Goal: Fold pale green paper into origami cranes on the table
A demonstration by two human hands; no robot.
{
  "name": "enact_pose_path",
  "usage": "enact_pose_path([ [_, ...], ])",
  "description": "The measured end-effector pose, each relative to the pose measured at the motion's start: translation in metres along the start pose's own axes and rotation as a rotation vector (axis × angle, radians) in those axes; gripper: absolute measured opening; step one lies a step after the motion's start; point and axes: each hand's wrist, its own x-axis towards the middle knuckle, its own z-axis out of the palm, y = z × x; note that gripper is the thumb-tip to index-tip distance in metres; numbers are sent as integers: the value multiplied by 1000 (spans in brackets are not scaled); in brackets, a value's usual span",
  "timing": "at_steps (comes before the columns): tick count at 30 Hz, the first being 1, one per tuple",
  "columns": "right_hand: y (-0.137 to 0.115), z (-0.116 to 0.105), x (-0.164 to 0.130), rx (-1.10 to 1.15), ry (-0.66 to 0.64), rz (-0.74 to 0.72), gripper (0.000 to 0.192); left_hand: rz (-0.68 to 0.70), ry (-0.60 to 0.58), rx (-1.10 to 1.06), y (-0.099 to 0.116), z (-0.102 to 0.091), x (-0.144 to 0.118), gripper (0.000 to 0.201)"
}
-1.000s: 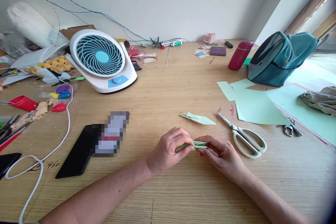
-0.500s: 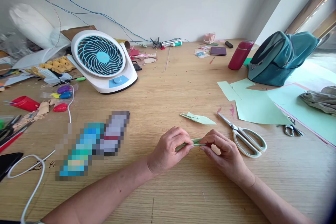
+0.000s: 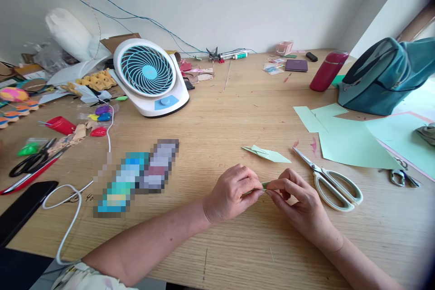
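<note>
Left hand [image 3: 234, 192] and right hand [image 3: 299, 199] pinch a folded green paper [image 3: 264, 185] between fingertips, low over the counter [image 3: 238, 113]; scissors [image 3: 331, 181] lie just right.

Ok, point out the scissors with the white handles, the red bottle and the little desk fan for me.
white-handled scissors [image 3: 331, 180], head view, on the pivot where the blades meet the handles.
red bottle [image 3: 324, 72], head view, on the middle of its body.
desk fan [image 3: 148, 71], head view, on the blue hub of the grille.
</note>
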Motion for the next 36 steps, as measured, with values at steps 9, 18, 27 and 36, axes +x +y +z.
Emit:
enact_pose_path([
  [9, 2, 0, -3, -39, 11, -22, 9, -1, 1, 41, 2, 3, 1, 12],
  [18, 2, -1, 1, -15, 75, -8, 9, -53, 22, 15, 0, 4, 1, 11],
  [27, 9, -4, 2, 309, 37, 276, 17, -147, 123, -198, 1, 2, 0, 9],
  [36, 6, -2, 3, 432, -81, 351, 20, -184, 140, -256, 2, 4, 2, 11],
])
